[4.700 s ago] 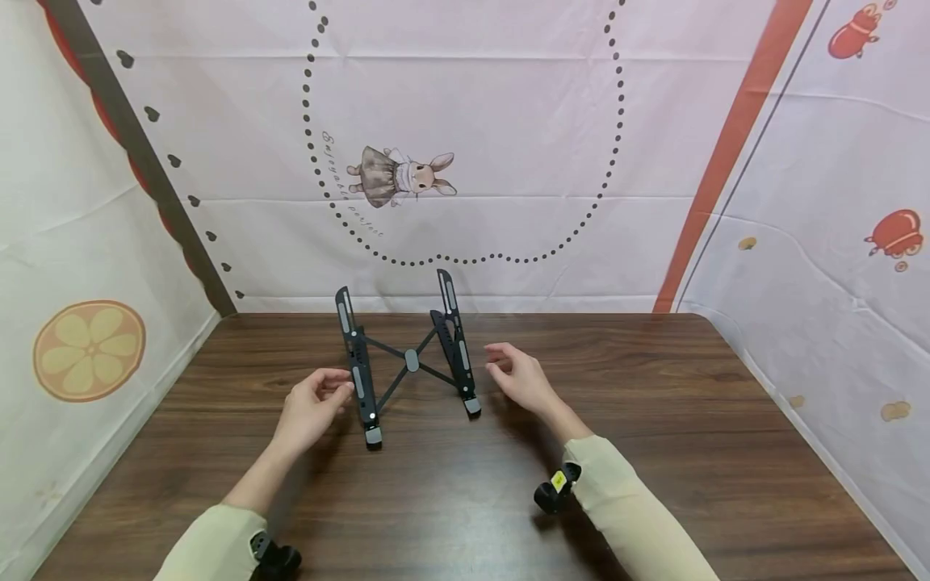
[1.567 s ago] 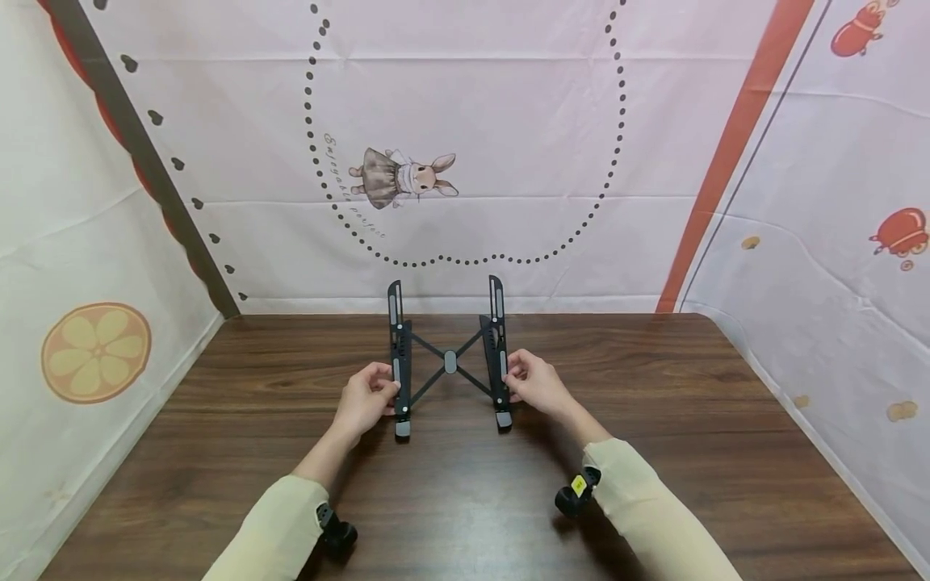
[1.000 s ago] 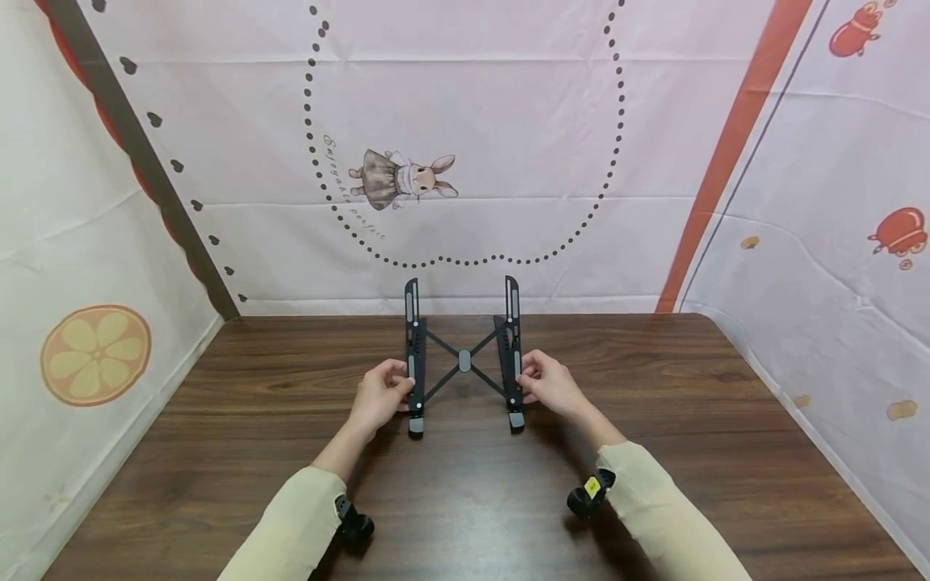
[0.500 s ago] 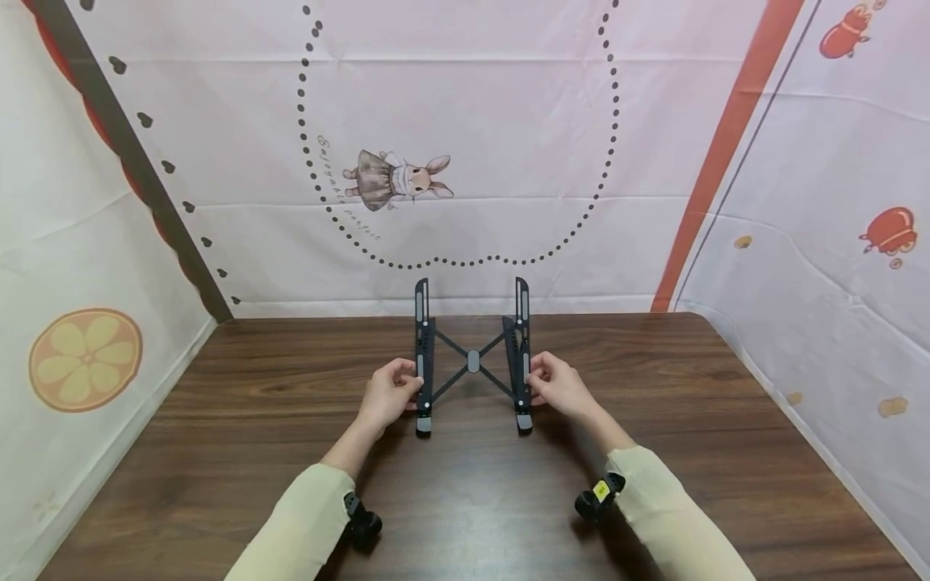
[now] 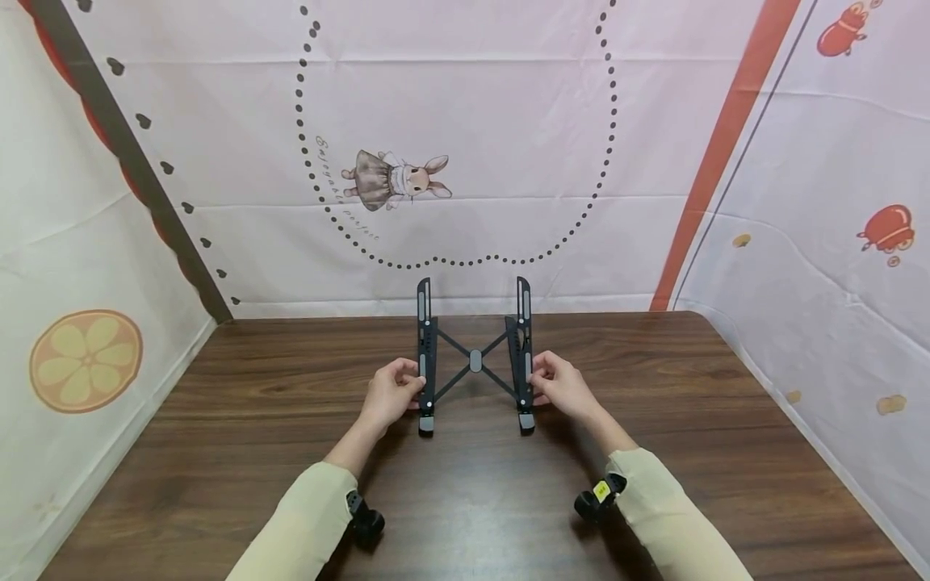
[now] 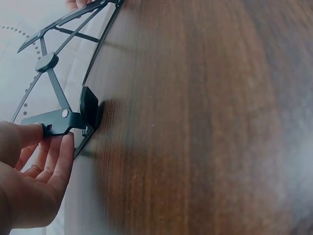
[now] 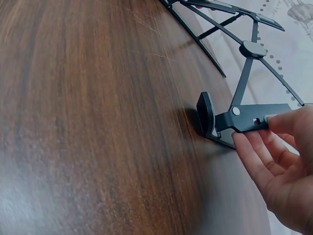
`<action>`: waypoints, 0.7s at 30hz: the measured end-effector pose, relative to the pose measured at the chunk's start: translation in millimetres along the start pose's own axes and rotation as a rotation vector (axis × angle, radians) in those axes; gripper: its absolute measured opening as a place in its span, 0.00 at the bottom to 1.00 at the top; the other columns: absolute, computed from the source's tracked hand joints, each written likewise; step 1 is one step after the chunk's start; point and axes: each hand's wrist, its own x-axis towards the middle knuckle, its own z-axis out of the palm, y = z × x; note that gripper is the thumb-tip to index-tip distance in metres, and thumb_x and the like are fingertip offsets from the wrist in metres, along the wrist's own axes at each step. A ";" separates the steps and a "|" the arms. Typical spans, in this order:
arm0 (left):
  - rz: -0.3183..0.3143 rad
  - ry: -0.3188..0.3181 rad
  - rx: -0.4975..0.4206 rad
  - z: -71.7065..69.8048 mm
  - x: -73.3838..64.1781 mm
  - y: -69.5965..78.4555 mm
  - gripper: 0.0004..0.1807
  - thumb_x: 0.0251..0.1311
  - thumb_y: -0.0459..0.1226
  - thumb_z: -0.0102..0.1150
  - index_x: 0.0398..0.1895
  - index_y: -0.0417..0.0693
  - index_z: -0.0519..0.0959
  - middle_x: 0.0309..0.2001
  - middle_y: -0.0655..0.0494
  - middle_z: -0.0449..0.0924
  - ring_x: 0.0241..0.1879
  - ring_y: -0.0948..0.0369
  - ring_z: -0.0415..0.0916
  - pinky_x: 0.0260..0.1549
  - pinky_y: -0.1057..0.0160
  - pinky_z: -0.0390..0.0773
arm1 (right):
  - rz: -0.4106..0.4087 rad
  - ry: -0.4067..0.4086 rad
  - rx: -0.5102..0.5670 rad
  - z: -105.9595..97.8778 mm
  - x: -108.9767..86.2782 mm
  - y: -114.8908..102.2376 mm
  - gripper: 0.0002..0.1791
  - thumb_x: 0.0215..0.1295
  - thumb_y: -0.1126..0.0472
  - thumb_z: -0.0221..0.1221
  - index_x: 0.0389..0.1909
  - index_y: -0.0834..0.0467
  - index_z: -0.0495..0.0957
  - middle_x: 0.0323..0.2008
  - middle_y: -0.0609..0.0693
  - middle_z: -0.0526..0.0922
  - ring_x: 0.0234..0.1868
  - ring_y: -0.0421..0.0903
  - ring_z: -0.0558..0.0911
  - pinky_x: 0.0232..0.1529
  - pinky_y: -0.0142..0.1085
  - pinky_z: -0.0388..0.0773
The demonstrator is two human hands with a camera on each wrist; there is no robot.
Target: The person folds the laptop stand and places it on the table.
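Note:
A black folding laptop stand [image 5: 475, 361] stands unfolded on the table, its two slanted side arms joined by an X of thin bars with a grey oval hub. My left hand [image 5: 392, 393] pinches the left arm near its front end, thumb on top and fingers beneath. On the opposite side, my right hand [image 5: 565, 389] pinches the right arm the same way. In the left wrist view the thumb of the left hand [image 6: 36, 176] lies on the arm just behind the upturned front lip. The right wrist view shows the right hand [image 7: 288, 166] in a mirrored grip.
The wood-grain table [image 5: 472, 500] stretches around the stand. A white printed cloth [image 5: 508, 161] hangs behind it, close to the stand's raised back ends, and more cloth hangs at both sides. A small black camera sits on each wrist.
Both hands, at first beside a turned stand, now grip its two arms. The stand has shifted right and squared up to face me. Over the last half second it has barely moved.

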 end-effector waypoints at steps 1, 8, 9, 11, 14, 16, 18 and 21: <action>-0.002 0.002 -0.003 -0.3 -0.1 0.4 0.11 0.58 0.31 0.57 0.44 0.41 0.75 0.32 0.47 0.79 0.28 0.57 0.79 0.26 0.63 0.81 | 0.008 -0.001 0.009 0.1 -1.1 -3.2 0.11 0.65 0.68 0.52 0.47 0.66 0.69 0.35 0.63 0.76 0.33 0.51 0.82 0.37 0.48 0.80; -0.005 0.008 -0.001 -0.6 -2.1 1.1 0.11 0.58 0.31 0.57 0.45 0.41 0.75 0.32 0.46 0.79 0.26 0.59 0.78 0.26 0.62 0.81 | 0.049 0.011 0.025 2.1 -11.4 -25.5 0.11 0.64 0.70 0.50 0.46 0.70 0.69 0.38 0.69 0.75 0.36 0.58 0.81 0.42 0.52 0.77; -0.006 0.009 0.000 -0.5 -2.2 1.0 0.11 0.58 0.31 0.57 0.45 0.41 0.75 0.32 0.46 0.79 0.26 0.59 0.78 0.26 0.62 0.81 | 0.051 0.014 0.024 2.5 -12.4 -26.9 0.11 0.64 0.70 0.50 0.46 0.70 0.69 0.38 0.69 0.75 0.36 0.58 0.81 0.42 0.53 0.77; -0.007 0.012 0.000 0.0 -2.1 1.0 0.11 0.58 0.31 0.57 0.45 0.41 0.75 0.31 0.46 0.79 0.25 0.60 0.78 0.26 0.62 0.81 | 0.049 0.019 0.027 3.1 -13.9 -28.7 0.11 0.64 0.71 0.49 0.46 0.71 0.68 0.38 0.69 0.75 0.36 0.58 0.80 0.42 0.53 0.77; -0.005 0.014 0.003 0.4 -1.7 0.9 0.11 0.58 0.31 0.57 0.45 0.41 0.75 0.31 0.46 0.79 0.24 0.60 0.78 0.26 0.61 0.81 | 0.051 0.027 0.031 3.7 -15.1 -29.9 0.11 0.64 0.71 0.49 0.46 0.71 0.69 0.38 0.68 0.76 0.35 0.57 0.81 0.41 0.52 0.77; -0.003 0.015 0.005 0.6 -1.8 1.3 0.11 0.58 0.31 0.57 0.44 0.41 0.75 0.31 0.46 0.80 0.24 0.60 0.78 0.26 0.61 0.81 | 0.050 0.032 0.035 3.8 -14.9 -29.8 0.11 0.64 0.70 0.49 0.45 0.71 0.69 0.38 0.67 0.76 0.35 0.56 0.81 0.41 0.52 0.78; -0.001 0.016 0.006 0.7 -2.1 1.7 0.11 0.58 0.31 0.57 0.44 0.40 0.75 0.31 0.46 0.80 0.24 0.59 0.78 0.26 0.60 0.81 | 0.050 0.035 0.042 4.0 -14.3 -29.1 0.10 0.64 0.70 0.50 0.45 0.71 0.69 0.38 0.68 0.76 0.35 0.56 0.81 0.40 0.52 0.78; -0.002 0.014 0.005 1.0 -2.5 2.1 0.11 0.58 0.31 0.57 0.44 0.40 0.75 0.31 0.44 0.80 0.23 0.59 0.78 0.26 0.60 0.81 | 0.055 0.040 0.051 4.3 -12.4 -26.9 0.10 0.64 0.70 0.50 0.45 0.70 0.70 0.38 0.68 0.76 0.35 0.56 0.81 0.40 0.52 0.78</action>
